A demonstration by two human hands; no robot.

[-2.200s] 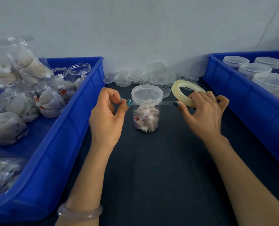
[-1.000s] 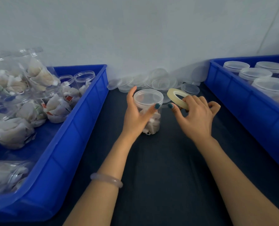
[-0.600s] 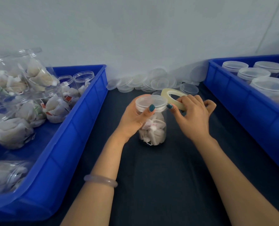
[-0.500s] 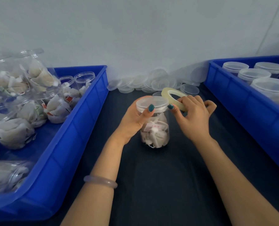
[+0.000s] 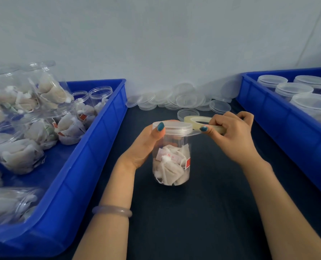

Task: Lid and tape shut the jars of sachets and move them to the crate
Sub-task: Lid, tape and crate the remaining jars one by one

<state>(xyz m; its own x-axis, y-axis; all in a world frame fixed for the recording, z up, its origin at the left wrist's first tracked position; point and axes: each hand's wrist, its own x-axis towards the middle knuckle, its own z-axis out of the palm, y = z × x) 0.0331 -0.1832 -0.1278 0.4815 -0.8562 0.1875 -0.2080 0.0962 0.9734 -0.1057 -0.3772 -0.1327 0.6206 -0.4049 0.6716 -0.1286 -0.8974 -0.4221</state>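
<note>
A clear jar of sachets point(image 5: 172, 164) stands upright on the dark table, its clear lid point(image 5: 174, 127) on top. My left hand point(image 5: 143, 145) wraps the jar's upper part, thumb resting on the lid rim. My right hand point(image 5: 231, 136) holds a pale roll of tape point(image 5: 198, 120) just right of the lid. A short strip of clear tape runs from the roll to the jar below the lid rim.
The left blue crate point(image 5: 84, 166) holds several unlidded jars of sachets point(image 5: 21, 156). In the right blue crate point(image 5: 287, 124) stand several lidded jars point(image 5: 294, 90). Loose clear lids point(image 5: 182, 100) lie piled against the back wall.
The jar has come nearer to me and my left hand has closed around its top. My right hand has brought the tape roll up against the lid, with tape now touching the jar.
</note>
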